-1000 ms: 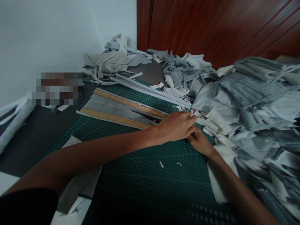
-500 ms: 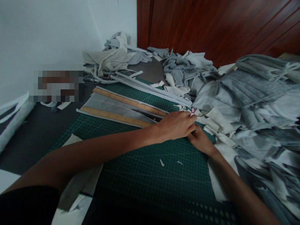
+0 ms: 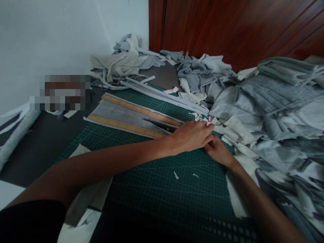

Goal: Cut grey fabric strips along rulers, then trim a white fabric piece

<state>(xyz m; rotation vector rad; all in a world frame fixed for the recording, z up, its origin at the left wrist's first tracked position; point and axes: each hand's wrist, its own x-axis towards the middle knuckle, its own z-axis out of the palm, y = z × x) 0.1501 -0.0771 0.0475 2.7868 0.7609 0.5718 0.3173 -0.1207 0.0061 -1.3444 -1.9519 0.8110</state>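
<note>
- Red-brown wooden panelling [image 3: 227, 30]: seen behind the work surface.
- Heap of grey and off-white fabric [image 3: 273, 104]: piled along the right side, folds overlapping.
- Green cutting mat [image 3: 157, 192]: marked with a pale grid; laid on a dark surface [image 3: 22, 152].
- Grey cloth panel [image 3: 118, 113]: spread flat on the mat, its right end hidden by the left hand.
- Two wooden rulers [image 3: 126, 127]: laid lengthwise on the panel, one near each long edge.
- Dark scissors [image 3: 162, 126]: placed between the rulers, blades pointed left; handles hidden.
- Left hand [image 3: 192, 135]: fingers curled, partly laid over the right; whether anything is gripped cannot be told.
- Right hand [image 3: 216, 148]: fingers bent and partly covered; its grip cannot be told.
- Small pink item [image 3: 209, 120]: seen at the left fingertips; whether it is held is unclear.
- Two white scraps [image 3: 176, 175]: scattered on the mat, nearer the viewer.
</note>
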